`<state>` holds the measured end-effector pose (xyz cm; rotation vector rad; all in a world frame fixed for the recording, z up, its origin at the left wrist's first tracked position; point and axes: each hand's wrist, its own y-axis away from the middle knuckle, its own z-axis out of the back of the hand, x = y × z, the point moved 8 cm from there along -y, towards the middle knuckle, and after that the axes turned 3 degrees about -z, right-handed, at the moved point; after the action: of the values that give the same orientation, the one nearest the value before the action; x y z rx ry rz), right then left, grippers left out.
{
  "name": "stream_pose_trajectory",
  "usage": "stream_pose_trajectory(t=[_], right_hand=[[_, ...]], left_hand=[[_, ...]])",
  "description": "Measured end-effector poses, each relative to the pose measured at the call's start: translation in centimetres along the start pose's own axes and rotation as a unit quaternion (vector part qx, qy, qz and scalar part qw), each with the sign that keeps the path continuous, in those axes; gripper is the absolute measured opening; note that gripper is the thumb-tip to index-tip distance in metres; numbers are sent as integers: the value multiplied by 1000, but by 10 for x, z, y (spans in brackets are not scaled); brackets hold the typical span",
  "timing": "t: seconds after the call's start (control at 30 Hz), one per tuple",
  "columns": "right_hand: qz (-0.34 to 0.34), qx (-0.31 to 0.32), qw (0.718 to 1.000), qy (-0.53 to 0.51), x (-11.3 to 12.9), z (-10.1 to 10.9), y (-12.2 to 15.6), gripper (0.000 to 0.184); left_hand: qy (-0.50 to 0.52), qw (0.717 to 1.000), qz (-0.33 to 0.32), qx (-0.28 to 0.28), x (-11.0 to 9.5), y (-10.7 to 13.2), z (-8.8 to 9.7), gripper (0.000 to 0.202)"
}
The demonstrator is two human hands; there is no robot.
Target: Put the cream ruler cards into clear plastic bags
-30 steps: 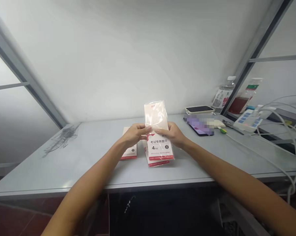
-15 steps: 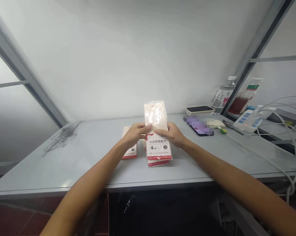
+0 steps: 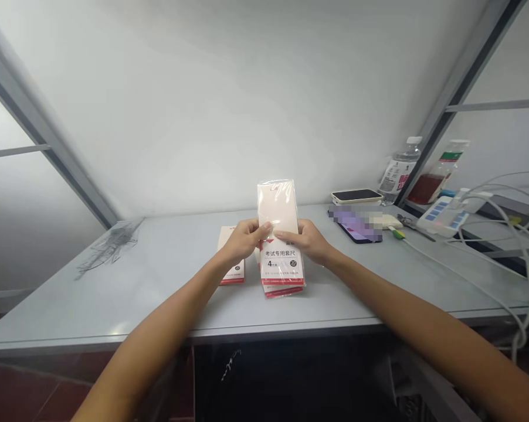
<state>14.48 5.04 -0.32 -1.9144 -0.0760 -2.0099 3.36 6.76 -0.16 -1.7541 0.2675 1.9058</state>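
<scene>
The left hand point(image 3: 244, 240) and right hand point(image 3: 307, 241) held a closed grip on a film-wrapped ruler-set packet point(image 3: 277, 202), upright above a printed packet point(image 3: 281, 266) on the table point(image 3: 128, 299). The printed packet had shifted slightly left since the prior view.

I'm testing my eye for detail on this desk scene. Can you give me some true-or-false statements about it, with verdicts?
1. The left hand and right hand both hold a clear-wrapped ruler set. True.
2. The right hand grips a bottle. False: a water bottle stands far off by the wall.
3. A second ruler packet lies on the table left of the held one. True.
4. Cables lie at the table's left end. False: white cables run at the right, by a power strip.
5. A phone with a blurred screen lies right of the hands. True.
</scene>
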Motion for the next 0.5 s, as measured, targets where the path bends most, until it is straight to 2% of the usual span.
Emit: stream_pose_trajectory(t=[0.17,0.27,0.5], right_hand=[[3,-1,1000,-1,0,-1,0,27],[2,5,1000,-13,0,-3,1,27],[-12,17,999,-48,0,-4,2,29]], left_hand=[[50,999,9,-2,2,1,-3,32],[69,997,4,-22,2,0,1,29],[55,998,8,-36,1,-1,5,32]])
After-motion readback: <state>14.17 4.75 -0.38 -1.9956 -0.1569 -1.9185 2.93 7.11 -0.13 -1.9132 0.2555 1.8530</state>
